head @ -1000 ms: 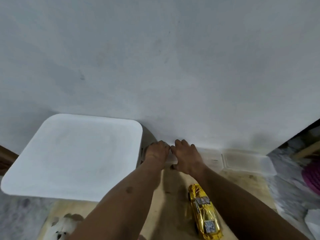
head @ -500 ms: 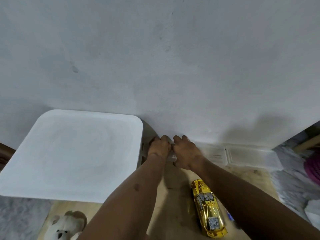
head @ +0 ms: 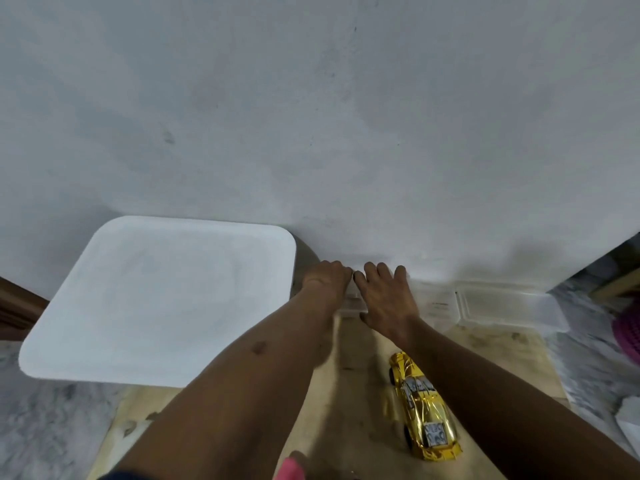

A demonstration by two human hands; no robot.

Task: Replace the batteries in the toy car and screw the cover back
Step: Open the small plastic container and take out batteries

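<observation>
- The left hand [head: 327, 279] reaches forward to the foot of the wall [head: 346, 133]. Its fingers are curled down over the far edge of a small pale box [head: 352, 302]. Whether they actually grip it cannot be told.
- The right hand [head: 385, 296] lies just beside it with fingers spread and fairly straight. They rest on top of the same box and the thumb sits at its near side.
- Both hands cover most of the box, so what it holds is hidden.
- A white square tabletop [head: 156, 299] stands close on the left, its corner near the left wrist.
- To the right, against the wall, sit clear plastic containers [head: 498, 304] with lids on.
- The toy car [head: 424, 407], shiny yellow-gold, rests wheels-down on the wooden board [head: 349, 393]. It lies under the right forearm, well behind the hands, and neither hand touches it.
- Grey mottled floor [head: 52, 427] surrounds the board.
- A magenta object [head: 628, 336] is cut off at the right edge.
- Something pink [head: 291, 468] shows at the bottom edge.
</observation>
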